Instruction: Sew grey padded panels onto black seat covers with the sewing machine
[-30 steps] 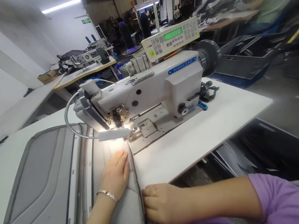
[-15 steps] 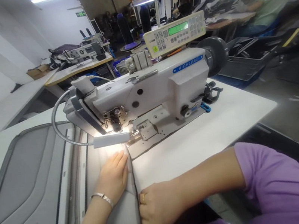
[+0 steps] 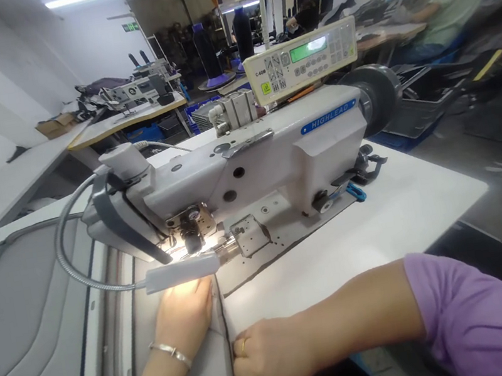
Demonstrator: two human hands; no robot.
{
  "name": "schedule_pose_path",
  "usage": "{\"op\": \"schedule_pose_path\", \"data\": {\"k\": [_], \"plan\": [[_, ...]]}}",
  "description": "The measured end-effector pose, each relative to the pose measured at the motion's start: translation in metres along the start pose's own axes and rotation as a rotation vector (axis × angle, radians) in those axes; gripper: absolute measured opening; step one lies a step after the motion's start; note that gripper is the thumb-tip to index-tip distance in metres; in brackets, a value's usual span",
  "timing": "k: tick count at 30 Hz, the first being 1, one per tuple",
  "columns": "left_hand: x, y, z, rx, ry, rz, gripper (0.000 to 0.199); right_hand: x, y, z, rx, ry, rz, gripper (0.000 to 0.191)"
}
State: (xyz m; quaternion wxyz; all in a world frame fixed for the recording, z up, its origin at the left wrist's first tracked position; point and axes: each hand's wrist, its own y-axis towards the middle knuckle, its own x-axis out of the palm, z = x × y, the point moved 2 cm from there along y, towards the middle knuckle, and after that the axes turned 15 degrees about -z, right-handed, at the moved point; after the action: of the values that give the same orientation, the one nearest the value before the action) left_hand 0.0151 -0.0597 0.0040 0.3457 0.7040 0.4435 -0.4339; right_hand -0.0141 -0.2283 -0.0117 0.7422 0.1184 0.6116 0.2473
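Observation:
Under the head of a white sewing machine (image 3: 265, 154) runs the right edge of a grey padded fabric piece (image 3: 204, 373). My left hand (image 3: 186, 316), with a silver bracelet at the wrist, lies on the fabric just below the lamp (image 3: 181, 271); its fingertips are partly hidden by lamp and glare. Beside the dark bound edge, my right hand (image 3: 272, 362), with a gold ring, has its fingers curled closed on that edge. A second grey padded panel (image 3: 22, 338) spreads to the left, with white strips between the two parts.
A control panel (image 3: 302, 60) sits above the machine, with black thread cones (image 3: 209, 55) behind. The white tabletop (image 3: 405, 201) extends right. A grey lamp hose (image 3: 64, 255) arches at left. Another person (image 3: 455, 3) sits at the back right.
The view has shifted nearer the machine, which appears larger and lower. My left hand's fingers now reach under the lamp's edge. My right hand remains curled at the fabric edge.

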Motion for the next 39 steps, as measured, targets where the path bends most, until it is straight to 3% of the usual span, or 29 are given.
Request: {"op": "schedule_pose_path", "data": {"k": [5,13,18,24,31,39], "plan": [[0.007,0.000,-0.001,-0.018,0.062,0.028,0.023,0.005,0.001,0.001,0.065,0.010,-0.052,0.024],[0.003,0.016,-0.010,-0.039,-0.079,-0.051,0.032,0.006,-0.003,0.001,0.169,-0.028,0.059,0.021],[-0.015,-0.015,-0.002,-0.001,-0.387,-0.109,0.026,0.004,-0.003,-0.001,0.146,-0.037,0.064,0.023],[-0.015,-0.051,0.013,-0.017,-0.443,0.068,0.030,-0.001,-0.002,-0.004,0.084,-0.014,-0.010,0.021],[-0.003,-0.036,0.011,-0.026,-0.421,0.089,0.026,0.000,-0.002,0.001,0.077,0.003,-0.102,0.022],[0.000,-0.017,-0.002,-0.035,-0.273,0.078,0.025,0.003,-0.002,0.014,0.158,0.010,-0.023,0.020]]}}
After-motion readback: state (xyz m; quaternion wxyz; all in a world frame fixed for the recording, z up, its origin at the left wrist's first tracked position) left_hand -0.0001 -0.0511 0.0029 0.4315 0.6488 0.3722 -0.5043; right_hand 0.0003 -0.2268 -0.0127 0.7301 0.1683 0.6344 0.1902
